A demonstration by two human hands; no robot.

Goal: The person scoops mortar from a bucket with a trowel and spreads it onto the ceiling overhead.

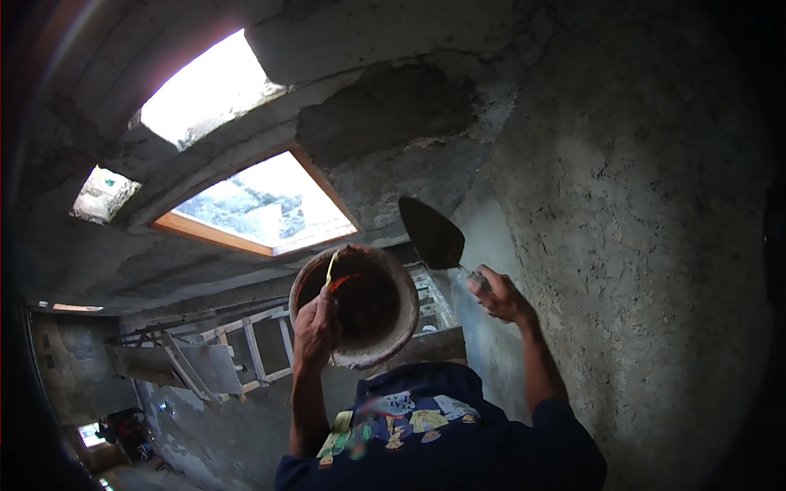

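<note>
Bucket and trowel in hand, a person in a dark shirt works beside a rough grey wall [639, 245].

The round bucket [407, 296], its rim crusted pale grey, hangs before the chest, mouth toward the viewer; orange-red shows inside its upper left, but the shadowed interior is too dark to tell what it holds. The left hand [313, 334] is closed at the bucket's left side, on a yellow strap [331, 268]; the right hand [501, 296] wraps the handle of the trowel [431, 235], its dark blade raised near the wall. Colourful figures and pale lettering mark the shirt [491, 450].
</note>
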